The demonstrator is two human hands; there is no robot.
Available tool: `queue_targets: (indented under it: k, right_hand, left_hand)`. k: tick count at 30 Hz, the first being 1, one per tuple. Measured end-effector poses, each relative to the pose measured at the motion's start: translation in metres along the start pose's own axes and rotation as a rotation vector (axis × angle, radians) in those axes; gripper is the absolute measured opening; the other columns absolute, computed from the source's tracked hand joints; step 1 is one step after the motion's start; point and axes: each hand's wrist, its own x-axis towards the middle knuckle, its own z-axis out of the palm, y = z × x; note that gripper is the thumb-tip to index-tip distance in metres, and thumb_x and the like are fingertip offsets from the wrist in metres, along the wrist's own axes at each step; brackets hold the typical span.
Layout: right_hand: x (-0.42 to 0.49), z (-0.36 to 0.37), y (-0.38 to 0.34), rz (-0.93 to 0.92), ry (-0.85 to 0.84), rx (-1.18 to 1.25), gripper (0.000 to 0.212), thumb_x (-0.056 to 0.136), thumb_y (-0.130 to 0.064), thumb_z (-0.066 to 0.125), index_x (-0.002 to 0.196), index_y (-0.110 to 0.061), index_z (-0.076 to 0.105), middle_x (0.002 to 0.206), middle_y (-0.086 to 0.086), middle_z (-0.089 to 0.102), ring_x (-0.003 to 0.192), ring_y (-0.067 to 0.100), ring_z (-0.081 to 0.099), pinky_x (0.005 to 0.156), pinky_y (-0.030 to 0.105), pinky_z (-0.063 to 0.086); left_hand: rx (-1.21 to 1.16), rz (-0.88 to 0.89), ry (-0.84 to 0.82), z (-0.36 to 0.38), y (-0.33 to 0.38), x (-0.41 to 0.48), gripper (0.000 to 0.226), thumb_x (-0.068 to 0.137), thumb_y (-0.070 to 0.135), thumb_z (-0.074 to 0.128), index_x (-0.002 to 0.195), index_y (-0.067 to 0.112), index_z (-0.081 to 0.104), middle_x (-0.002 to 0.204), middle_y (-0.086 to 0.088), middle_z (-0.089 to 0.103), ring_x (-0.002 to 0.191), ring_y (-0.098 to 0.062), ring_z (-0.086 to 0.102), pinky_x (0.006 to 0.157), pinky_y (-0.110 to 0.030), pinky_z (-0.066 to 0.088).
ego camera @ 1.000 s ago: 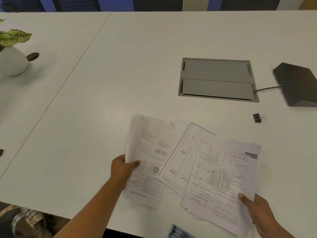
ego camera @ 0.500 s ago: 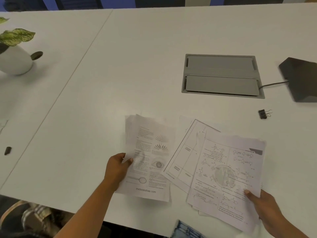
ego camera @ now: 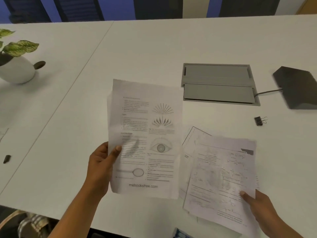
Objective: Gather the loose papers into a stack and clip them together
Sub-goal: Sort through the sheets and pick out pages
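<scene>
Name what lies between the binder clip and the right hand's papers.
Head view: only bare table separates the binder clip from those papers.

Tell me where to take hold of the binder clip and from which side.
Probably pinch the binder clip by its wire handles, coming from the right. It lies on the table with its black body to the left and the handles sticking out rightward, clear of the papers.

Your one head camera looks forward and down across the white table (ego camera: 154,48), close above your left hand (ego camera: 101,169) and right hand (ego camera: 260,208) near the view's bottom edge.
</scene>
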Motion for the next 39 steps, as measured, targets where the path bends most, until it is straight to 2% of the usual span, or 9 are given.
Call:
queue_targets:
  k: [5, 7, 12, 17, 22, 24, 30, 34, 39]
  right_hand:
    - [-0.011, 0.010, -0.022, -0.035, -0.111, 0.047, 0.021, 0.090, -0.009, 0.065, 0.108, 0.002, 0.070, 0.092, 0.015, 0.078, 0.079, 0.030, 0.074, 0.061, 0.032, 0.058]
    - [-0.017, 0.015, -0.030, -0.060, -0.151, 0.064, 0.020, 0.090, -0.008, 0.065, 0.107, 0.001, 0.070, 0.089, 0.012, 0.079, 0.076, 0.027, 0.076, 0.058, 0.029, 0.057]
    - [-0.038, 0.027, -0.055, -0.128, -0.262, 0.198, 0.026, 0.079, -0.028, 0.077, 0.100, -0.012, 0.076, 0.096, 0.014, 0.077, 0.085, 0.030, 0.075, 0.071, 0.042, 0.058]
    - [-0.048, 0.031, -0.072, -0.141, -0.330, 0.225, 0.023, 0.086, -0.010, 0.066, 0.109, -0.010, 0.072, 0.104, 0.015, 0.076, 0.092, 0.032, 0.074, 0.078, 0.046, 0.059]
    - [-0.053, 0.026, -0.079, -0.135, -0.391, 0.262, 0.029, 0.095, -0.007, 0.055, 0.120, -0.012, 0.068, 0.113, 0.015, 0.074, 0.101, 0.033, 0.072, 0.079, 0.043, 0.060]
    - [-0.054, 0.024, -0.082, -0.141, -0.404, 0.256, 0.029, 0.096, -0.009, 0.053, 0.120, -0.014, 0.068, 0.113, 0.013, 0.074, 0.101, 0.031, 0.072, 0.080, 0.042, 0.059]
    - [-0.055, 0.020, -0.089, -0.055, -0.383, 0.310, 0.043, 0.086, -0.060, 0.041, 0.112, -0.037, 0.066, 0.107, -0.003, 0.077, 0.101, 0.022, 0.071, 0.093, 0.047, 0.053]
    - [-0.053, 0.021, -0.093, -0.214, -0.357, 0.201, 0.036, 0.084, -0.030, 0.064, 0.117, -0.016, 0.070, 0.110, 0.008, 0.076, 0.102, 0.035, 0.071, 0.090, 0.060, 0.052]
    - [-0.050, 0.019, -0.111, -0.402, -0.287, 0.104, 0.032, 0.082, -0.014, 0.072, 0.114, -0.018, 0.071, 0.112, 0.001, 0.076, 0.105, 0.023, 0.071, 0.092, 0.045, 0.056]
  left_hand:
    - [-0.341, -0.144, -0.192, 0.052, 0.007, -0.014, 0.025, 0.084, 0.018, 0.061, 0.106, 0.012, 0.071, 0.108, -0.012, 0.076, 0.093, -0.026, 0.075, 0.075, -0.038, 0.063]
    - [-0.363, -0.161, -0.251, 0.071, 0.007, -0.020, 0.031, 0.079, 0.022, 0.066, 0.108, 0.011, 0.070, 0.108, -0.013, 0.076, 0.094, -0.026, 0.074, 0.076, -0.038, 0.063]
    - [-0.138, -0.177, -0.249, 0.103, -0.009, -0.029, 0.023, 0.083, 0.017, 0.068, 0.104, 0.007, 0.070, 0.105, -0.014, 0.077, 0.098, -0.033, 0.074, 0.082, -0.041, 0.059]
    - [0.070, -0.160, -0.217, 0.112, -0.027, -0.033, 0.016, 0.083, 0.011, 0.075, 0.098, 0.008, 0.072, 0.098, -0.006, 0.079, 0.090, -0.028, 0.076, 0.082, -0.045, 0.060]
    - [0.262, -0.202, -0.164, 0.112, -0.041, -0.029, 0.059, 0.067, 0.023, 0.090, 0.119, 0.022, 0.061, 0.114, 0.005, 0.071, 0.096, -0.021, 0.072, 0.083, -0.046, 0.060]
    - [0.267, -0.248, -0.231, 0.114, -0.042, -0.027, 0.059, 0.073, 0.029, 0.086, 0.124, 0.025, 0.057, 0.116, 0.006, 0.071, 0.101, -0.019, 0.070, 0.088, -0.044, 0.059]
    - [0.056, -0.359, -0.408, 0.123, -0.043, -0.033, 0.027, 0.091, 0.005, 0.066, 0.117, 0.011, 0.070, 0.112, -0.007, 0.076, 0.101, -0.027, 0.074, 0.087, -0.043, 0.059]
    - [0.087, -0.334, -0.410, 0.129, -0.043, -0.032, 0.029, 0.090, 0.000, 0.065, 0.116, 0.012, 0.069, 0.111, -0.006, 0.076, 0.098, -0.025, 0.075, 0.083, -0.042, 0.061]
    - [0.178, -0.169, -0.379, 0.142, -0.034, -0.028, 0.039, 0.085, 0.004, 0.073, 0.118, 0.025, 0.065, 0.114, 0.000, 0.073, 0.105, -0.025, 0.070, 0.091, -0.049, 0.058]
